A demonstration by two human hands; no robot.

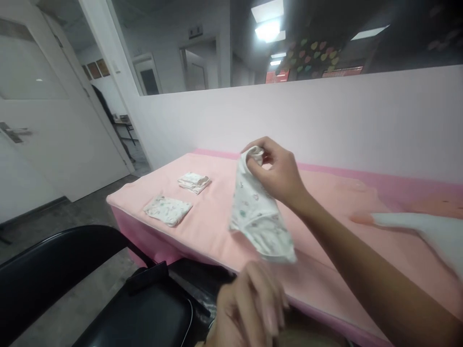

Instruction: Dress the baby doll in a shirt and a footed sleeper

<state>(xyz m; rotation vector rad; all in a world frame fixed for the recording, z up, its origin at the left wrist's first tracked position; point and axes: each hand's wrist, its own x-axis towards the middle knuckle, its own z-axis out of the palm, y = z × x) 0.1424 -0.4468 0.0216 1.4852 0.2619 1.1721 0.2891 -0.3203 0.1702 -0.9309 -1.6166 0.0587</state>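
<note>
Pinching hand: my right hand [278, 171], fingers closed on the cloth [251, 202] by its upper edge, above the pink table [213, 226].
Other hand: my left hand [249, 301], blurred, loosely curled; contents I cannot tell.
Cloth: probably light, soft, limp; best held by a folded edge.
Writing: none I can read.

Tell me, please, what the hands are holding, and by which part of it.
The right hand holds the cloth by its upper end; the left hand holds nothing visible.
</note>
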